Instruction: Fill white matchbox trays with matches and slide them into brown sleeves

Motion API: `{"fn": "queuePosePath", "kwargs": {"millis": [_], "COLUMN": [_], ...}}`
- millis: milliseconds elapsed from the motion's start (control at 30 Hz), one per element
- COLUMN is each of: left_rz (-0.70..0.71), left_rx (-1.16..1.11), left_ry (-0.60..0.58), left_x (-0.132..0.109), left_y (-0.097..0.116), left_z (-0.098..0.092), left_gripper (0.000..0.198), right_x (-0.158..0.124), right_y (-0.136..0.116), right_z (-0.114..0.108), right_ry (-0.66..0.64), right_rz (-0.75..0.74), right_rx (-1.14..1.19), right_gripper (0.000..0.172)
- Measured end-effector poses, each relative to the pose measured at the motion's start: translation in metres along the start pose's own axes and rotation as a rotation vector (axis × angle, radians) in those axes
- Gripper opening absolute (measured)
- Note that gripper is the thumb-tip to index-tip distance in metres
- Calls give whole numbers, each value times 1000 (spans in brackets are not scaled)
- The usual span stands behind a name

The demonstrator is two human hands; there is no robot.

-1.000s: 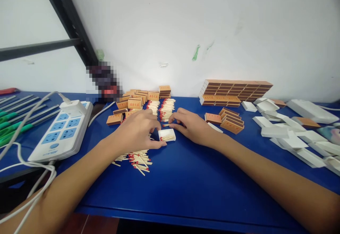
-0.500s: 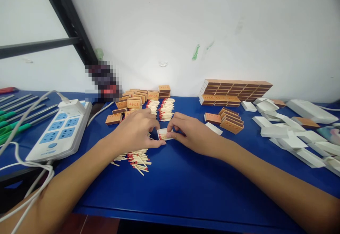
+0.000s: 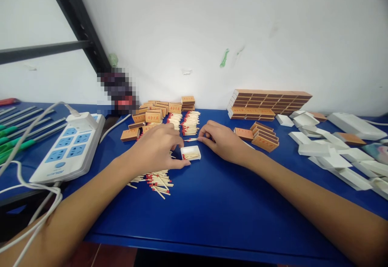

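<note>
My left hand (image 3: 157,146) grips the left end of a small white matchbox tray (image 3: 194,150) between thumb and fingers. Inside the tray lie several matches (image 3: 190,156), red heads to the left. Up and to the right of it, my right hand (image 3: 222,141) has its thumb and forefinger closed at the plain ends of a few matches (image 3: 191,139). Behind the hands is a pile of loose matches (image 3: 190,123). Another heap of matches (image 3: 159,183) spreads out below my left wrist.
Filled-looking matchboxes (image 3: 153,116) cluster at the back left. A long stack of matchboxes (image 3: 269,103) stands against the wall, with more matchboxes (image 3: 264,137) before it. White trays (image 3: 336,160) lie scattered right. A power strip (image 3: 71,150) with cables sits left on the blue table (image 3: 212,214).
My right hand has left the tray and moved up and slightly right to a few matches behind it. The tray's inside now shows more fully; my left hand still holds it.
</note>
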State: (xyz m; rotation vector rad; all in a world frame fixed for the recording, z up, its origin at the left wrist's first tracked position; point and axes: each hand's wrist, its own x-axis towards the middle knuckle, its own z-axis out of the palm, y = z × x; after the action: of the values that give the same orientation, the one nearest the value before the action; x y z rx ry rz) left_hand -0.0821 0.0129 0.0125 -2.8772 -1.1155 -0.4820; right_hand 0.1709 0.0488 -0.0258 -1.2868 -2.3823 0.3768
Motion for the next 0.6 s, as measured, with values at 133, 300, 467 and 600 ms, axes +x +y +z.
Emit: {"fn": "queuePosePath", "kwargs": {"millis": [133, 300, 467, 600], "left_rz": [-12, -3, -17, -14], "left_rx": [-8, -8, -12, -13], "left_ry": [-8, -13, -22, -27], "left_x": [0, -1, 0, 0], "left_y": [1, -1, 0, 0], "left_z": [-1, 0, -1, -2], "left_gripper": [36, 36, 35, 36], "right_x": [-1, -3, -7, -7], "right_y": [1, 5, 9, 7], "right_z": [-5, -11, -15, -11], "right_ry": [-38, -78, -70, -53], "right_rz": [13, 23, 1, -30], "right_rx": [-21, -36, -51, -24], "right_gripper": [9, 12, 13, 11]}}
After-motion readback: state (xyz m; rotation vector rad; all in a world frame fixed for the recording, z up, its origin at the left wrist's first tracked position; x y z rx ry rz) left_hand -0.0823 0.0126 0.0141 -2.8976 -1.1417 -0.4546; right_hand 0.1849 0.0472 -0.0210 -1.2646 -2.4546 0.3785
